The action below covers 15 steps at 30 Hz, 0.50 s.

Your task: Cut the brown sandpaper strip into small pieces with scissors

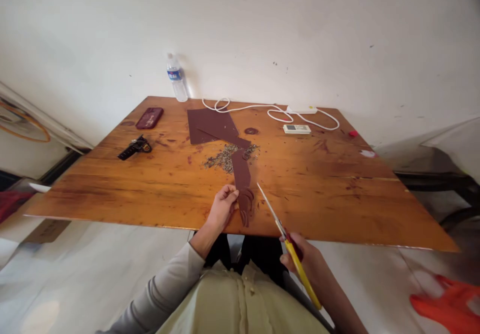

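My left hand (224,206) is at the table's near edge, thumb and fingers pinching the side of a dark maroon strip of sheet material (241,170). Curved cut pieces (246,196) of the same colour lie at the strip's near end. In my right hand (303,256) is a pair of scissors (279,222) with yellow and red handles, its blades pointing up and left, apart from the strip. The blades look closed or nearly so. Beyond the strip lie a larger maroon sheet (202,124) and a narrow offcut (221,135) over it.
Small dark scraps (225,159) are heaped mid-table. A water bottle (176,79), red phone (150,118) and black strapped object (135,147) stand or lie left. Behind are a white cable (247,108), power strip (302,109) and remote (297,129). A red bag (446,304) is on the floor.
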{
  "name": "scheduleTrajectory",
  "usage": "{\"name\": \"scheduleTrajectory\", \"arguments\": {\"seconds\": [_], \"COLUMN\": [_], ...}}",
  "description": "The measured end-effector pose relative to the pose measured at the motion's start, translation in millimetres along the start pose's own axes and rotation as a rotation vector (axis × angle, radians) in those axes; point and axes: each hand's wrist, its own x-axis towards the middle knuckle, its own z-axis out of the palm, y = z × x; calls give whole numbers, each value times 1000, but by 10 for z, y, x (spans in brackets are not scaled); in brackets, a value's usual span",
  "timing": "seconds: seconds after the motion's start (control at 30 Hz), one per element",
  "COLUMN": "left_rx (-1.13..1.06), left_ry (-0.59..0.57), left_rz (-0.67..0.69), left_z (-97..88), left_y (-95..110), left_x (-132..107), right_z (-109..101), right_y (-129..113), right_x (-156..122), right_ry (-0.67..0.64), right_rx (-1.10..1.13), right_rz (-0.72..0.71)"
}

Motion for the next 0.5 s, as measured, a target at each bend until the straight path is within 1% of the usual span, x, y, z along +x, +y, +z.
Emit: {"name": "scheduleTrajectory", "arguments": {"seconds": [0.03, 0.07, 0.13, 0.2, 0.27, 0.37, 0.43, 0.5], "left_rx": [-4, -12, -29, -48, -60, -52, -30, -5], "left_ry": [1, 2, 5, 15, 19, 18, 12, 0], "left_rz": [5, 9, 20, 35, 47, 51, 51, 48], "left_z": [3, 4, 2, -4, -10, -18, -18, -6], "left_y": [-1, -2, -4, -7, -11, -17, -14, -1], "left_x": [-6, -14, -33, -50, -60, -59, -55, -57], "right_z": [17, 18, -26, -120, -235, -346, -324, -226], "right_y": [-63, -111, -161, -159, -134, -84, -33, 39], "right_x": [-12, -19, -8, 39, 114, 236, 299, 348], "right_ry": [94, 162, 278, 349, 370, 328, 325, 338], "right_rx": [-45, -95, -199, -273, -317, -346, -267, -102], "right_rz": [29, 15, -56, -117, -93, 53, 74, 24]}}
